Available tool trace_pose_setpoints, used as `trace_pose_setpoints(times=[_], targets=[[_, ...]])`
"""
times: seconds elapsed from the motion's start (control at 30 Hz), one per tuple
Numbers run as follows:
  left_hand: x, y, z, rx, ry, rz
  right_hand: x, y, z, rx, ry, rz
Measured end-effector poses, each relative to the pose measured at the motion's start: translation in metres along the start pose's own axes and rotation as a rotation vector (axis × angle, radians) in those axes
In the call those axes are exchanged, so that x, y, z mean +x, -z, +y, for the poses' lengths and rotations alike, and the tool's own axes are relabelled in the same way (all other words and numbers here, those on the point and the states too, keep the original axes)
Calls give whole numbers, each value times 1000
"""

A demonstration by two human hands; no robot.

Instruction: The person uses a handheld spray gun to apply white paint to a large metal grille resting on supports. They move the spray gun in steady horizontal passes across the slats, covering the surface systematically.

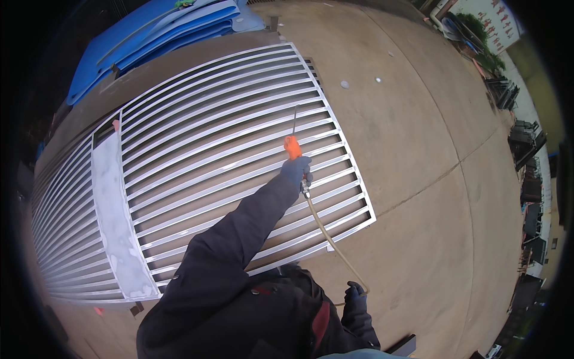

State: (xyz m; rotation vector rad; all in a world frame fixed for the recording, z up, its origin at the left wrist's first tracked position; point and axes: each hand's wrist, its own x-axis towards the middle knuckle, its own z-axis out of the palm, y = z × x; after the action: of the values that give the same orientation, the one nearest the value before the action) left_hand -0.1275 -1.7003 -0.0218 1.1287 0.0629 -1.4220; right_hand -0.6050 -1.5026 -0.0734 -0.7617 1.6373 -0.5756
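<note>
My left hand (297, 170), in a dark glove, is closed around an orange air blow gun (292, 147). Its long thin nozzle (295, 119) points away from me over a silver metal slatted panel (233, 118). From a metal fitting below the grip, a beige hose (326, 232) runs down to the lower right. There my right hand (355, 291), also gloved, grips the hose near my body. A smooth pale plate (113, 209) crosses the panel between its two slatted parts.
Stacked blue sheets (173, 36) lie beyond the panel at the far left. Concrete floor (418, 137) with joint lines stretches to the right. Dark metal items (526, 143) line the far right edge, with green plants (472, 27) farther back.
</note>
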Motion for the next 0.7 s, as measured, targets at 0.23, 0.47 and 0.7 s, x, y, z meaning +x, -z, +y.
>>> trace_pose_setpoints(times=[0.23, 0.47, 0.7], targets=[[-4, -16, 17, 2, 88, -88, 30, 1, -26, -66, -52, 38], [52, -2, 52, 67, -58, -33, 27, -29, -47, -132, -9, -104], [118, 13, 103, -32, -224, 73, 10, -67, -91, -142, 69, -185]])
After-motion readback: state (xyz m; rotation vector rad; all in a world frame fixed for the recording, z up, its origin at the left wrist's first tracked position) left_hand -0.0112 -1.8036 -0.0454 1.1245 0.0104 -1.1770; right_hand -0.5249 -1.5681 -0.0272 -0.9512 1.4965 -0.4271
